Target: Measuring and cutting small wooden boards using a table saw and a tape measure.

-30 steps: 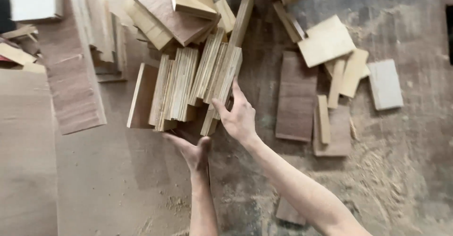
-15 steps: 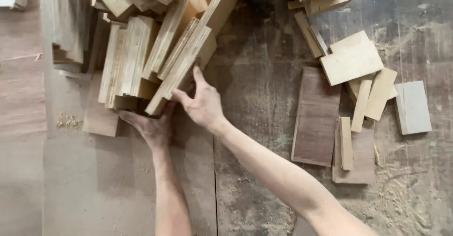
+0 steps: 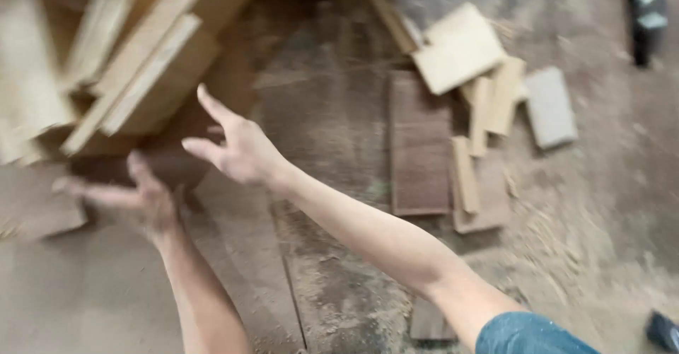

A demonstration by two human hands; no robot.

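A leaning stack of pale wooden boards (image 3: 134, 64) fills the upper left, blurred by motion. My right hand (image 3: 237, 149) reaches toward it with fingers spread, just off the lowest board's end and holding nothing. My left hand (image 3: 138, 198) is lower and further left, palm up and fingers apart under the stack, blurred; whether it touches a board I cannot tell.
A dark brown board (image 3: 419, 142) lies flat on the dusty floor at centre right, with several pale offcuts (image 3: 460, 46) and a grey block (image 3: 550, 106) around it. Sawdust (image 3: 559, 241) covers the floor at right. A dark object (image 3: 647, 14) sits top right.
The view has swung so the stack sits further up and left. Both hands have come off the boards' lower ends and now hover open beside them.
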